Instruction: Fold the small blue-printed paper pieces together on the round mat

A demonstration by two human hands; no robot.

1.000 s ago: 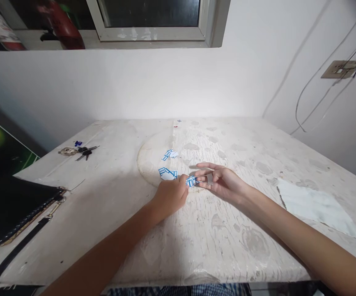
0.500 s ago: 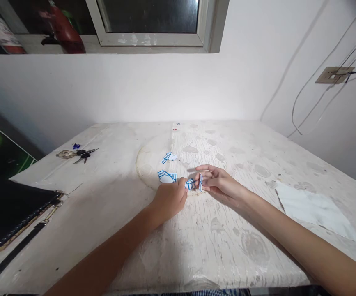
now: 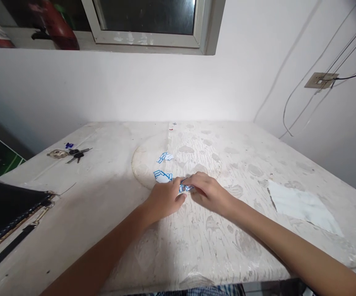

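Close to the table's middle, a small white paper cutout with blue lines (image 3: 183,188) lies between my two hands, mostly covered by fingers. My left hand (image 3: 164,199) is closed at its left side, thumb and fingers around the edge. From the right, my right hand (image 3: 209,190) curls its fingertips down onto the cutout's other end, and they look pinched on it. Just beyond the left hand is a larger blue-lined paper cutout (image 3: 163,177) on the table. Farther off lies another blue-lined paper piece (image 3: 165,157).
The tabletop (image 3: 104,213) has a worn pale covering. Keys (image 3: 76,153) and a small blue bit (image 3: 69,145) lie at the left, near a black bag (image 3: 8,213) with a strap. A white cloth-like sheet (image 3: 302,207) lies right. Behind stands a wall with a socket (image 3: 321,80).
My right hand has turned palm-down and come in toward the left hand, lowering the piece it held upright onto the cutout. The view has shifted slightly.
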